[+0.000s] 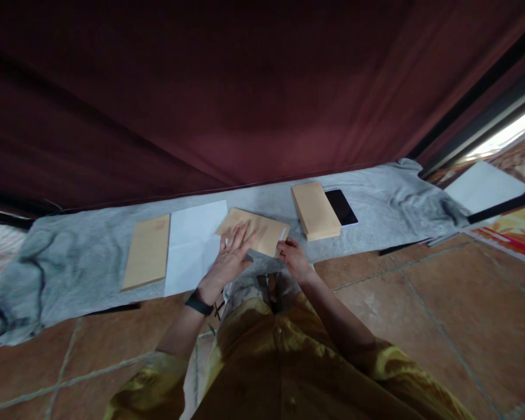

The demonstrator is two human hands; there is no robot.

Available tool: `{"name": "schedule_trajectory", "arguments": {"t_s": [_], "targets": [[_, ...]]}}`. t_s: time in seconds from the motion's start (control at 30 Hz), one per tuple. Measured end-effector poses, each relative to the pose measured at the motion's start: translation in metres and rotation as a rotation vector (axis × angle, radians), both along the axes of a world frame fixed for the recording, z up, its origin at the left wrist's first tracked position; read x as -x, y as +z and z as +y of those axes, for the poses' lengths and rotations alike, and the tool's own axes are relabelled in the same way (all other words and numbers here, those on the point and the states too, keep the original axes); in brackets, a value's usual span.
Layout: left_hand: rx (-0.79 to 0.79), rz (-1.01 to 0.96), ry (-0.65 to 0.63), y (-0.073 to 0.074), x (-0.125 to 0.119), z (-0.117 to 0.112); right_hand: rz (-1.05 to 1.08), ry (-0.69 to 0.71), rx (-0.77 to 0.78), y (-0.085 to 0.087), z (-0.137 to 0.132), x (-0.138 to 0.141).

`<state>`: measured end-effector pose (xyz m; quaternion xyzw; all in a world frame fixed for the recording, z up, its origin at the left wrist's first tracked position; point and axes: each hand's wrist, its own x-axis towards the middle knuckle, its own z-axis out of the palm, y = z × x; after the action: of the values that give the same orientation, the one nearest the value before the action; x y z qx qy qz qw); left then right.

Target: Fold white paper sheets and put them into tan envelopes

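Note:
A brown paper envelope (pixel 262 228) lies slanted in front of me, its left end overlapping a sheet of white paper (pixel 192 245). My left hand (pixel 234 252) rests flat on the envelope with its fingers spread. At the envelope's right end, my right hand (pixel 294 256) pinches the edge, close to a small white strip. A stack of brown envelopes (pixel 317 210) sits to the right of that hand. Left of the white paper is another pile of brown envelopes (pixel 146 251), the top one with faint red marks near its upper corner.
A dark-screened phone or tablet (pixel 342 207) lies partly beneath the right stack. Grey cloth (pixel 389 204) covers the long narrow surface. Dark red fabric (pixel 262 105) hangs right behind it. Tiled floor (pixel 411 303) shows in front, and a colourful printed box or sheet (pixel 518 230) is at far right.

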<state>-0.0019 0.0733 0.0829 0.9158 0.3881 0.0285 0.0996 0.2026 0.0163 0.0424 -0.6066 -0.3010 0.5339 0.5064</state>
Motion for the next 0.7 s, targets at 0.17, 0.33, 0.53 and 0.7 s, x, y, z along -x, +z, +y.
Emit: {"name": "schedule_trajectory", "arguments": {"t_s": [0.17,0.33,0.53,0.7], "targets": [[0.036,-0.109,0.071,-0.006,-0.011,-0.019,0.292,-0.196,-0.002,-0.004,0.002,0.007],[0.157,-0.285,0.091,-0.026,-0.017,-0.031,0.320,-0.165,0.020,-0.012,0.000,0.015],[0.250,-0.472,0.232,-0.045,-0.023,-0.037,0.374,-0.048,0.049,-0.019,-0.014,0.006],[0.203,-0.621,0.323,-0.056,-0.034,-0.037,0.405,0.035,0.104,-0.017,-0.021,-0.002]]}}
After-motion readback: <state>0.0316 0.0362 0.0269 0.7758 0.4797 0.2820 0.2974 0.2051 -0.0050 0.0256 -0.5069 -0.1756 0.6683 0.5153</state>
